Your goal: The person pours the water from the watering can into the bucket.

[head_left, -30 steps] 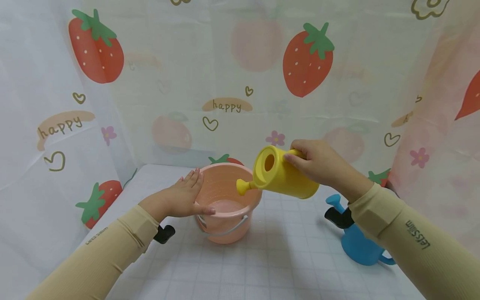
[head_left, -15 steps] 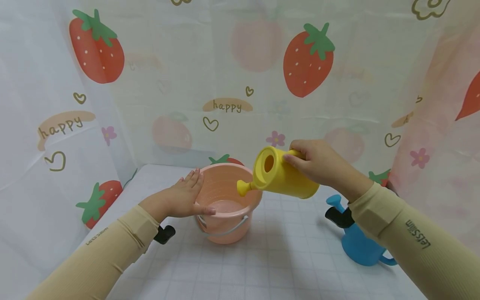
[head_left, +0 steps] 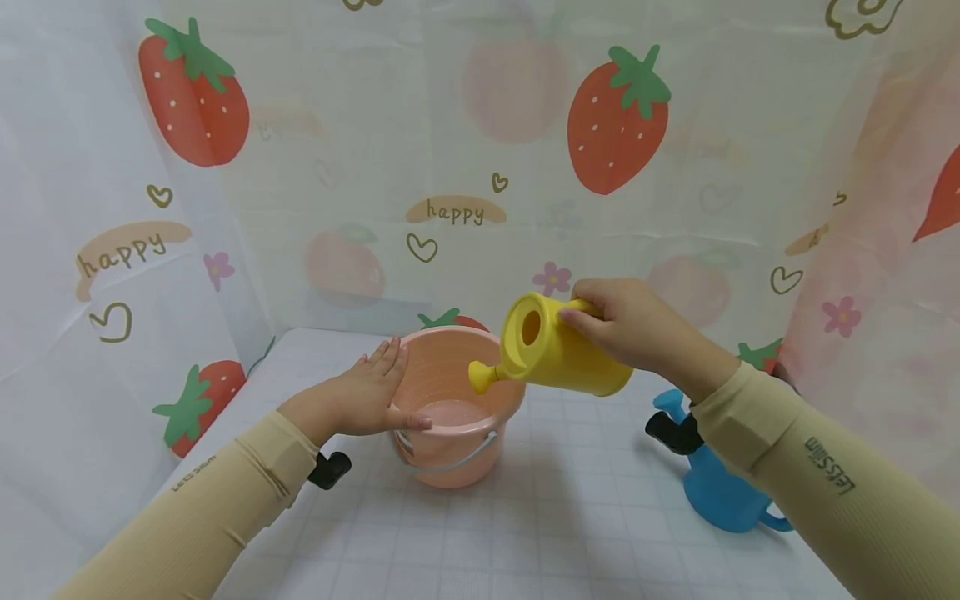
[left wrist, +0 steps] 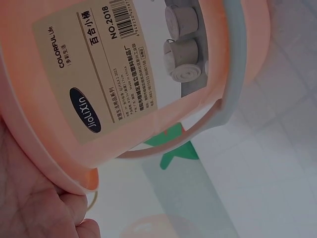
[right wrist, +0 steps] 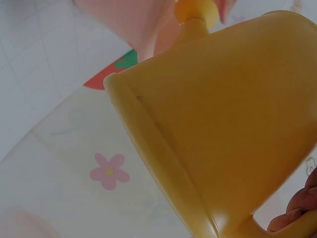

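My right hand [head_left: 626, 321] grips the handle of a yellow watering can [head_left: 581, 358]. The can is tipped left, its spout head over the opening of a pink bucket [head_left: 457, 458]. In the right wrist view the can's body [right wrist: 218, 119] fills the middle, with curled fingers [right wrist: 297, 208] at its handle. Flat along the bucket's left rim lies my left hand [head_left: 356, 396], fingers straight and thumb on the front edge. From the left wrist, the bucket's label [left wrist: 99, 64] and grey carrying handle [left wrist: 233, 64] show. A little clear liquid seems to lie in the bucket's bottom.
A blue watering can [head_left: 723, 492] stands on the table at right, partly behind the right forearm. White checked cloth [head_left: 540, 533] covers the table. A strawberry-printed curtain [head_left: 480, 150] hangs behind and along both sides.
My right hand and the yellow watering can have shifted slightly left, bringing the spout further over the bucket. The left hand and bucket stay where they were.
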The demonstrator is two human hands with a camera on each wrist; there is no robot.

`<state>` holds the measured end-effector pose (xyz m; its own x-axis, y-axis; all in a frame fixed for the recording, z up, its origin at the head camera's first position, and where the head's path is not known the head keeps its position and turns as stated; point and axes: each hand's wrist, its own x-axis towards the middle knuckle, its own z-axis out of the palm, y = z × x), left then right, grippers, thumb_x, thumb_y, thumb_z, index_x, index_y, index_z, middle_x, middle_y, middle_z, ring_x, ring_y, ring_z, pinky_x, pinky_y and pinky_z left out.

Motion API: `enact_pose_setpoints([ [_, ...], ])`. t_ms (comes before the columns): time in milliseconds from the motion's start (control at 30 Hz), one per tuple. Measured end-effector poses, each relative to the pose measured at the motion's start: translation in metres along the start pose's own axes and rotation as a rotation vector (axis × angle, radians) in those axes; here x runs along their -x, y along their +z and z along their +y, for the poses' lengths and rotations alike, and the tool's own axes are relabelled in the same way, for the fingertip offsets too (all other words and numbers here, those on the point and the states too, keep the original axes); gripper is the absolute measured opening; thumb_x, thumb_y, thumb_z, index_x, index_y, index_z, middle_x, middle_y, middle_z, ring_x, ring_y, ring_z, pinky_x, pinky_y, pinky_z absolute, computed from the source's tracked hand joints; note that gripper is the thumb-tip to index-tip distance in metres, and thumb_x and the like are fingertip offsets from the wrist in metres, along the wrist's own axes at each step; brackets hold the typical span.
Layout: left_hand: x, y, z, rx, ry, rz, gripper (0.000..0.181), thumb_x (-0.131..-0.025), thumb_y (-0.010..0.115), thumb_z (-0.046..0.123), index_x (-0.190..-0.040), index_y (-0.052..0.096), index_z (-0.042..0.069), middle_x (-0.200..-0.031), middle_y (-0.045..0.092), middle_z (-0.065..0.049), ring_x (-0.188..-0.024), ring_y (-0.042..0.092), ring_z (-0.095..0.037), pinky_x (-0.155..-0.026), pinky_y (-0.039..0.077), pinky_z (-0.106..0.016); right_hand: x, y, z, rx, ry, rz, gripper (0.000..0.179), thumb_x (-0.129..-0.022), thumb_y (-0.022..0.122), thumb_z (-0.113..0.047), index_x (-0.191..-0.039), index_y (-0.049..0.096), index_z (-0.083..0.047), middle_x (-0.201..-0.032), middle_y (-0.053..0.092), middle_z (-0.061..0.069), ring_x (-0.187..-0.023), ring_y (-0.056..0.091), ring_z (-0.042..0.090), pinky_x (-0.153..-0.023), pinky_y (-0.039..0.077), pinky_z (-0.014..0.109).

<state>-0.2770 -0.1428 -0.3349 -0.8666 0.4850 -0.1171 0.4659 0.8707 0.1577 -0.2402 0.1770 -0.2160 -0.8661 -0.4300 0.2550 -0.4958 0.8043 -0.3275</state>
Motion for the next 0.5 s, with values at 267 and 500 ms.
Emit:
enact_pose_setpoints([
  [267,0.0003,0.0000,0.0002,0.004,0.002,-0.001,0.114,-0.076,0.047,0.073,-0.144,0.001,-0.006,-0.150,-0.006,-0.023,-0.138,-0.003,-0.035,-0.109,0.008,-0.052,-0.0012,-0.0003,0.0004,0.008,-0.013,-0.002,0.023,-0.091,0.056,-0.030,-0.080,0.055,-0.010,-0.066,0.052,0.003,-0.065,0.050,0.018,-0.058,0.044,0.028],
  [500,-0.0003,0.0008,-0.0008,0.002,0.002,-0.002,0.116,-0.074,0.045,0.076,-0.144,0.001,-0.006,-0.150,-0.006,-0.023,-0.138,-0.004,-0.035,-0.109,0.008,-0.052,-0.0016,-0.0002,-0.0007,0.000,0.000,-0.014,0.021,-0.091,0.056,-0.029,-0.080,0.055,-0.011,-0.067,0.053,0.003,-0.065,0.051,0.019,-0.058,0.045,0.028],
])
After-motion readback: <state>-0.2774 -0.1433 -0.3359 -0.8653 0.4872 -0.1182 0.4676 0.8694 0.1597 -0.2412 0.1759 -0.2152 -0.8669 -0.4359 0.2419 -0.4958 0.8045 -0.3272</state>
